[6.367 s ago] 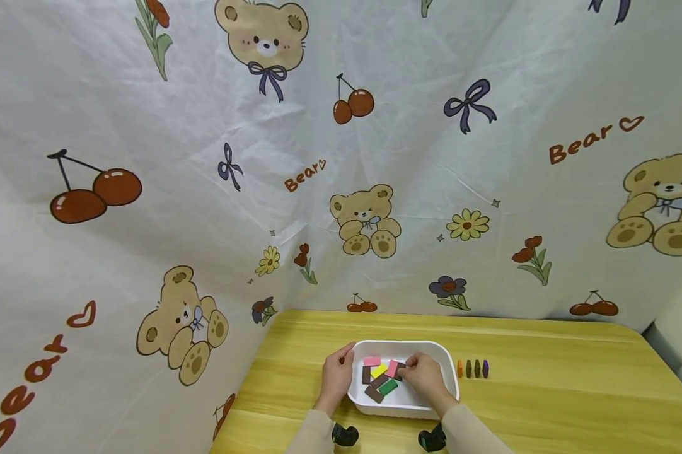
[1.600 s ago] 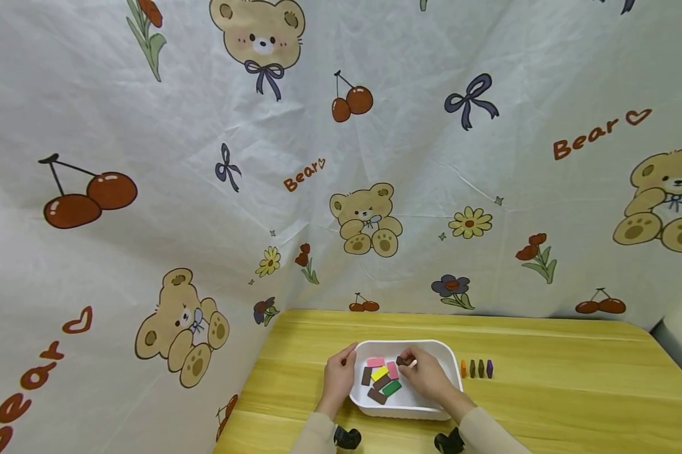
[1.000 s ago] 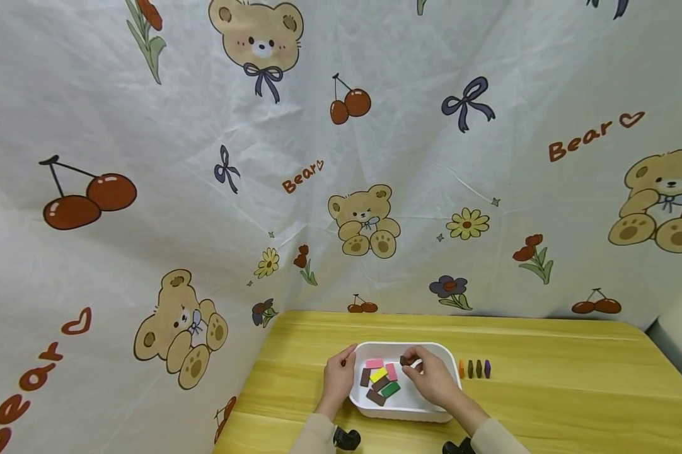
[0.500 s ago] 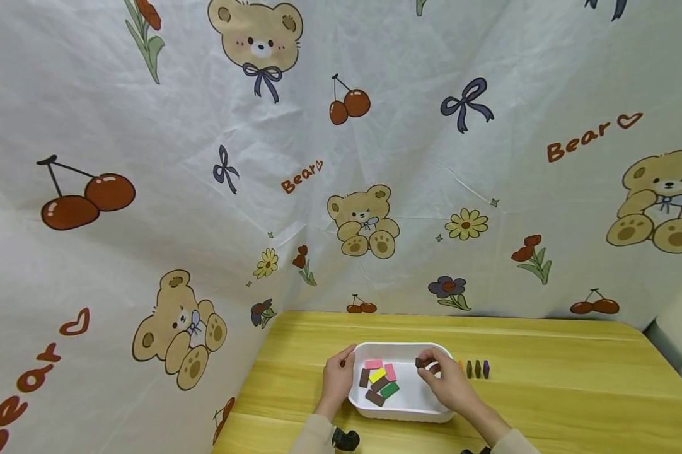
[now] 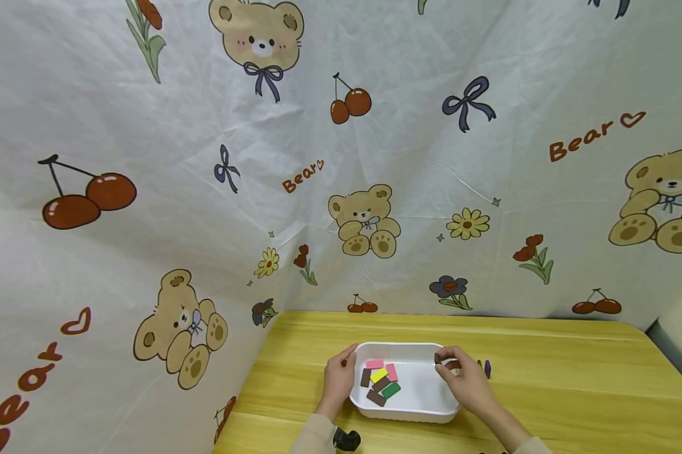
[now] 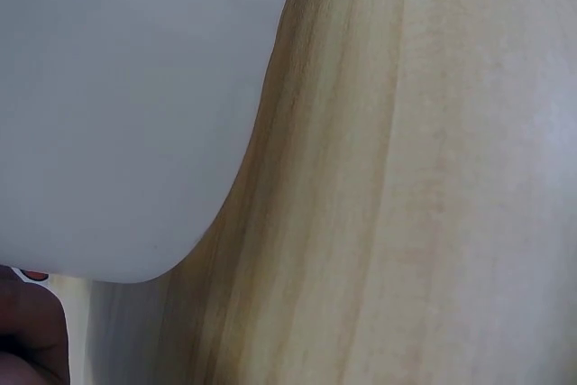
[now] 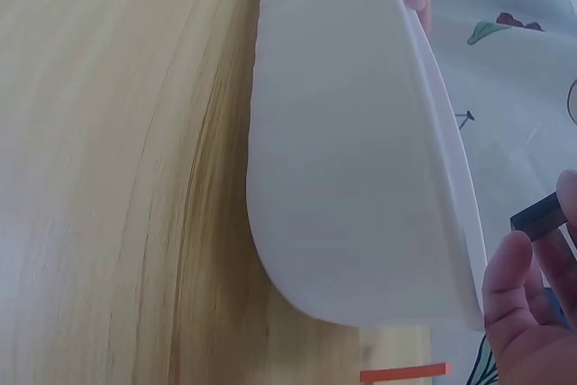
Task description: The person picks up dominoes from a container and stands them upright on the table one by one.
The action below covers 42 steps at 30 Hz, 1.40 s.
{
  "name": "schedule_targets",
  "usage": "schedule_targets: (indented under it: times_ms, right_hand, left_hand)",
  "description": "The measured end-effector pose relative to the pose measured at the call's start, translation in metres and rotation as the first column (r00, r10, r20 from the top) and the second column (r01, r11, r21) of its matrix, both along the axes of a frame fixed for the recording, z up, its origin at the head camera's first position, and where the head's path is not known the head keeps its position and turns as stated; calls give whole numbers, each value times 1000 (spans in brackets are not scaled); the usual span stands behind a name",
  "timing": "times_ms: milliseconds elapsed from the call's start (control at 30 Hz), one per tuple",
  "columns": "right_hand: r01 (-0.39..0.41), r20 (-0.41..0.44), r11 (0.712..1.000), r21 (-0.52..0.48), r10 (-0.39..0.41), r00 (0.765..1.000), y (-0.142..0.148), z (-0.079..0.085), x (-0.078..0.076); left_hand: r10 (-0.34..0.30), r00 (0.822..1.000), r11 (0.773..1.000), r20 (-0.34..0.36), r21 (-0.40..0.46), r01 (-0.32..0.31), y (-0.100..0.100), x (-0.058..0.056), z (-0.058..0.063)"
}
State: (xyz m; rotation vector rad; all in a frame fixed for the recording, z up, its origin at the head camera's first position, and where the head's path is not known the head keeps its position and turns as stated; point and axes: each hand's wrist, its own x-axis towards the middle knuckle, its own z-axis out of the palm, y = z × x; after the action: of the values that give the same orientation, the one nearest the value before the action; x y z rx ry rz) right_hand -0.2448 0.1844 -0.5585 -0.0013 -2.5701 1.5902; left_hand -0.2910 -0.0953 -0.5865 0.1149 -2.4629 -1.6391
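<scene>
In the head view my left hand holds the left rim of a white plastic tray. My right hand is at the tray's right rim, pinching a dark brown domino between thumb and fingertips; the right wrist view shows this domino raised beside the rim. Several plain dominoes lie flat in the tray's left half, among them a pink one, a yellow one, a green one and a brown one.
Right of the tray, a short row of dominoes stands on the wooden table. A purple domino ends it; my right hand hides most of the others. An orange domino shows in the right wrist view. Printed cloth hangs behind and at the left.
My right hand has picked a dark brown domino up from among those in the tray and carried it right, to the tray's right rim. My left hand has stayed at the left rim.
</scene>
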Motion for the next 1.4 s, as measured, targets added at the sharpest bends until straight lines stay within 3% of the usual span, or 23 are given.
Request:
schedule_targets:
  times_ms: [100,167,500,600,767,967,1133,1300,1400]
  right_hand:
    - [14,17,1000,-13,-14,1000,6,-2,1]
    - [26,15,1000,-1,-26,1000,12,-4,1]
    - [97,-125,994,47,-90,988,45,-20,5]
    - [108,-134,990,86,-96,986,56,-25,7]
    - [122,-148,983,138,-102,984,72,-30,9]
    - [121,-130,982,144,-102,986,88,-38,11]
    - [129,-133,981,147,-109,985,94,-44,12]
    - [125,-91,982,143,-113,989,97,-48,14]
    - [119,-64,982,144,-111,992,99,-51,13]
  left_hand:
    - [2,1000,1000,9,4,-2,-3,-8,-14]
    - [1,1000,1000,8,14,-1,-4,-10,-16]
    - [11,1000,1000,14,13,-11,2,1,4]
    - [19,1000,1000,5,9,-19,5,6,13]
    - [31,999,999,-18,-42,-32,8,11,16]
    - [11,1000,1000,-10,-8,-11,8,21,34]
    - [23,1000,999,0,-33,-23,8,18,30]
    - [12,1000,1000,24,8,-12,7,19,32]
    - [11,1000,1000,27,11,-11,5,13,23]
